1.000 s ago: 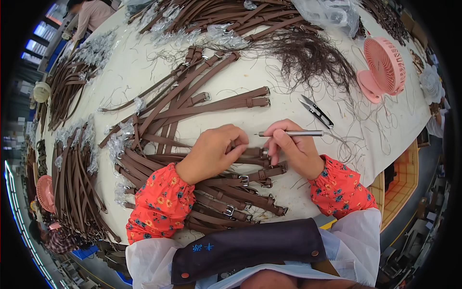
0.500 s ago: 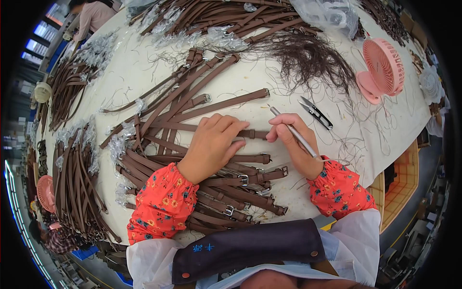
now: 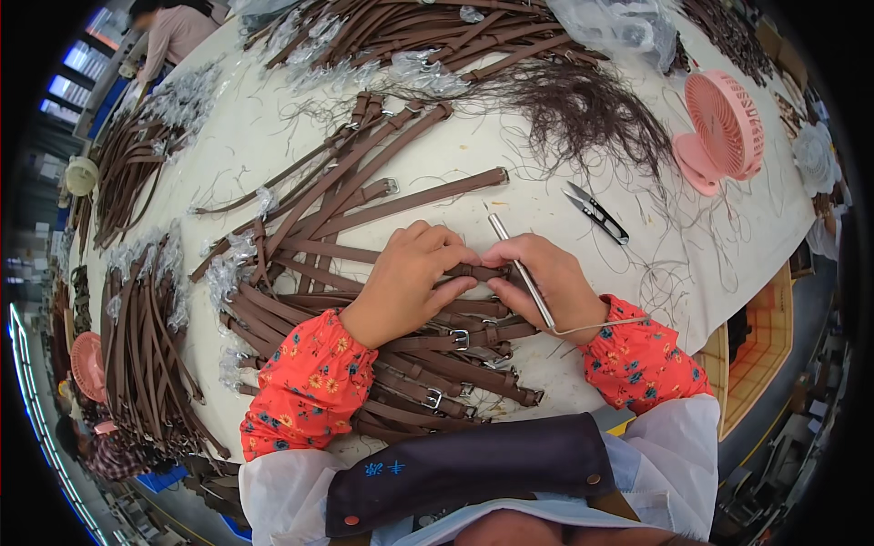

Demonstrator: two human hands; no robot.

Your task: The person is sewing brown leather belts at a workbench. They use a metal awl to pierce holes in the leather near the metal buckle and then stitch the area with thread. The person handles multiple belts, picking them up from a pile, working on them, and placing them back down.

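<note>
A brown belt (image 3: pixel 475 271) is pinched between my two hands, its strap running off to the left under my left palm. My left hand (image 3: pixel 398 284) closes thumb and fingers on it just left of a keeper loop. Thumb and fingertips of my right hand (image 3: pixel 557 278) grip its right end. Lying across that same hand is a silver pen-shaped tool (image 3: pixel 501 235) with a thin cord, tip pointing up and left. More brown belts with silver buckles (image 3: pixel 462 340) lie below and left of my hands. The end of the held belt is partly hidden by my fingers.
Black-handled thread snips (image 3: pixel 596 215) lie right of my hands. Beyond them stand a pink fan (image 3: pixel 724 127) and a tangle of dark threads (image 3: pixel 592 114). Belt bundles (image 3: pixel 146 337) with clear plastic wrap sit left and at the back. A person (image 3: pixel 177 36) works far left.
My right hand has moved left and taken hold of the belt's end, the pen-shaped tool turning more upright. My left hand has closed on the belt, which is lifted slightly.
</note>
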